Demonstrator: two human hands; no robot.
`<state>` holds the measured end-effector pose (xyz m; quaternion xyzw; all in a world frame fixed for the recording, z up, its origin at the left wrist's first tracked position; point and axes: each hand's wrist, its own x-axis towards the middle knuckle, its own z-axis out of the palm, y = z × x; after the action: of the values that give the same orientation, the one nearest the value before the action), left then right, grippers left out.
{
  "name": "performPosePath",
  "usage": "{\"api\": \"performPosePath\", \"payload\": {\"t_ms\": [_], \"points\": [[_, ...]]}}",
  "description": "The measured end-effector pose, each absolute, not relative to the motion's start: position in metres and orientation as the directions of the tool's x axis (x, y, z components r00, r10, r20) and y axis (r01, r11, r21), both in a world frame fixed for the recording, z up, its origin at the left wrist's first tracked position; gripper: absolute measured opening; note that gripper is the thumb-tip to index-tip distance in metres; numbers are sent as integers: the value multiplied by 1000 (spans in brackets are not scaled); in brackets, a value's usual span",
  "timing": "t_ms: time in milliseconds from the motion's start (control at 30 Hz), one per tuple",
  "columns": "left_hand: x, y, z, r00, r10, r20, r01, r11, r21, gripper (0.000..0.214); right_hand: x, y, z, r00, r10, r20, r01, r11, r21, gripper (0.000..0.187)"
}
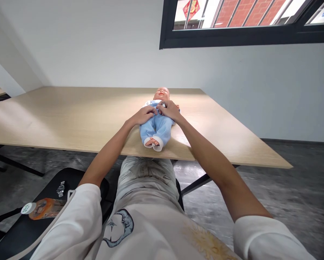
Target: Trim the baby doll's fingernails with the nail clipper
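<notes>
Fingers first: the left hand's fingers [151,111] and the right hand's fingers [160,107] lie curled and close together on the chest of the baby doll [158,126], right beside a tiny shiny fastener [163,104], maybe a snap. Whether either left hand [143,115] or right hand [169,111] actually pinches it, I can't tell from here! The doll lies face-up in a blue fleece romper [156,128] on a light wood table [69,119]. Past its feet, below the table edge, a wristwatch [60,189] and a capped spout pouch [44,208] sit on a black seat [23,231].
</notes>
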<state>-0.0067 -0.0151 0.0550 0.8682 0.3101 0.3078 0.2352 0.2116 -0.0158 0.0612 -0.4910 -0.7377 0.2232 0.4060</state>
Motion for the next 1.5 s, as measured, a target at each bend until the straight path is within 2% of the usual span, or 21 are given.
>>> {"api": "performPosePath", "payload": {"t_ms": [500, 1500], "points": [[-7, -16, 56, 620, 680, 391, 388, -699, 601, 32, 213, -13, 59, -193, 899, 393, 538, 432, -724, 29], [-7, -16, 55, 628, 673, 392, 395, -709, 584, 35, 215, -7, 55, -203, 892, 403, 526, 447, -724, 23]]}}
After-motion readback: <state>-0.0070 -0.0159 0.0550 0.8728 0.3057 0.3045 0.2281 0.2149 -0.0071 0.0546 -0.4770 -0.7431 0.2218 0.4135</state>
